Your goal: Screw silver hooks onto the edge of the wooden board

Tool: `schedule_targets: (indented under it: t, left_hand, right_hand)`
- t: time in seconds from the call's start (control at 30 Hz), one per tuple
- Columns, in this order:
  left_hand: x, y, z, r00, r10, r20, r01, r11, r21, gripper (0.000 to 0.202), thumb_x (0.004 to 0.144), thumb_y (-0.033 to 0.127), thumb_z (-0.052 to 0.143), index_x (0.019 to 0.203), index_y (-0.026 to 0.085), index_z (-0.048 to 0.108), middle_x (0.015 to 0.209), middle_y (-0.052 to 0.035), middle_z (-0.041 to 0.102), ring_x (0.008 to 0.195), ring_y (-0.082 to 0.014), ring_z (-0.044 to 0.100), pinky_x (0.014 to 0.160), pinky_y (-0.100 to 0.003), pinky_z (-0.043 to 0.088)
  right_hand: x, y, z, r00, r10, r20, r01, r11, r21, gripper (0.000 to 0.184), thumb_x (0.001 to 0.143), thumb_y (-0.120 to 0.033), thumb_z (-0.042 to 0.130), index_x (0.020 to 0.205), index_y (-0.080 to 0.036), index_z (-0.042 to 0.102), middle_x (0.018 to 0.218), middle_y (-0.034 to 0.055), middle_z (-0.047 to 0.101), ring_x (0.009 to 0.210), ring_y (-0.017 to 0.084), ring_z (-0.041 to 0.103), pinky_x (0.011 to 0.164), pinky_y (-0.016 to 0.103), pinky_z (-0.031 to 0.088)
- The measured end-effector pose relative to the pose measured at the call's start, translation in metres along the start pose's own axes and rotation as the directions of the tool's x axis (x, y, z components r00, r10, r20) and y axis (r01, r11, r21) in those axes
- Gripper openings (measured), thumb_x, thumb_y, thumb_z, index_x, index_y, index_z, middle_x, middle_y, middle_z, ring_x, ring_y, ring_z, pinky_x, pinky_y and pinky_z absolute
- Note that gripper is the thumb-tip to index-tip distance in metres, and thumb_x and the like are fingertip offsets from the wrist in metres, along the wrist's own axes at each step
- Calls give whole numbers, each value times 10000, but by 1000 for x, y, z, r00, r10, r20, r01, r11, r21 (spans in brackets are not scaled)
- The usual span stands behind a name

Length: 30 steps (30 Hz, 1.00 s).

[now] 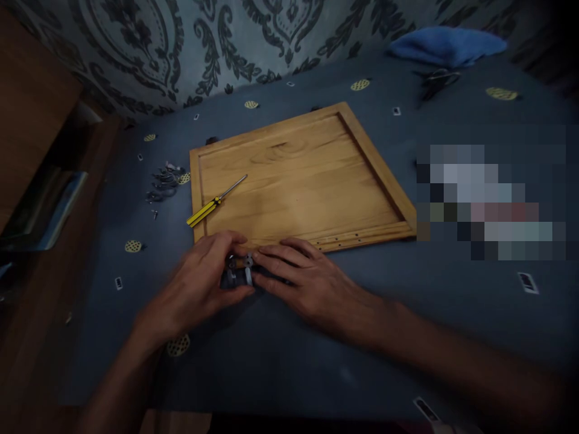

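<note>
Both of my hands meet at the near edge of a wooden panel (298, 181) that lies flat on a blue cloth. My left hand (199, 286) curls its fingers round a small metal hinge (239, 271). My right hand (298, 274) pinches the same hinge from the right, its fingers pressed together. The hinge lies at the panel's front edge, partly hidden by my fingers. A yellow and black screwdriver (215, 202) rests on the panel's left rim, pointing to the upper right.
A pile of metal hinges and screws (163, 184) lies left of the panel. A blue cloth bundle (447, 45) and dark scissors (436, 78) sit at the back right. A pixelated patch covers the right side. A wooden shelf with books (43, 205) stands at the left.
</note>
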State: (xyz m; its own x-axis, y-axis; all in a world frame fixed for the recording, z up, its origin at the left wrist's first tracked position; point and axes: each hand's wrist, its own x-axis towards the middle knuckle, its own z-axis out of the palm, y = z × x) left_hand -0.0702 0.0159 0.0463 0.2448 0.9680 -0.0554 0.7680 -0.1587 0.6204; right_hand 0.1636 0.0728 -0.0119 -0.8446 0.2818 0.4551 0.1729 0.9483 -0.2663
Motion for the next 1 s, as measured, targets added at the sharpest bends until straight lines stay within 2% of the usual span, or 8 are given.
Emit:
schedule_targets:
  t: [0.17,0.37,0.6,0.77,0.9,1.0]
  left_hand:
    - [1,1,-1,1000,2,3,-2,1000,-7,525,839,311,812,1269,271,514,1148,-55,720,1098,-270,708,957,-437,591]
    - [1,1,-2,1000,-3,2,3,1000,-16,514,835,327,814,1257,271,527,1156,-70,722,1102,-290,707,949,-459,599]
    - [1,0,0,1000,0,-7,0,1000,-13,575,806,274,836,1287,274,520,1165,-57,721,1104,-270,705,975,-430,578]
    - [3,1,-1,1000,-2,24,3,999,-46,589,803,244,822,1309,256,520,1142,-57,718,1074,-259,707,947,-402,578]
    - [3,0,-8,999,13,44,-9,994,-107,640,824,281,816,1379,258,498,1165,-65,715,1084,-258,709,943,-396,578]
    - [1,-6,-21,999,14,-33,-20,983,-180,580,864,360,790,1369,258,522,1133,-64,719,1053,-245,716,905,-372,584]
  right_hand:
    - [1,-2,-2,1000,6,5,-5,999,-48,250,1054,-161,539,1207,-196,734,1358,96,715,1289,248,603,1114,467,467]
    - [1,-2,0,1000,1,13,-1,1000,-17,264,970,-130,659,1223,-156,727,1349,136,714,1308,282,586,1096,500,464]
    - [5,-2,1,1000,-1,21,4,994,-106,223,978,-146,648,1161,-224,748,1316,83,743,1270,249,612,1073,457,484]
    - [4,-1,2,1000,-20,21,23,993,-113,238,957,-142,672,1180,-192,740,1330,96,735,1273,262,607,1062,468,488]
    - [4,0,3,999,-21,34,24,995,-93,268,953,-132,661,1202,-197,733,1325,95,737,1284,268,604,1058,479,492]
    - [5,1,1,999,-21,45,24,997,-67,302,943,-105,644,1219,-194,728,1297,92,749,1293,271,604,1061,484,499]
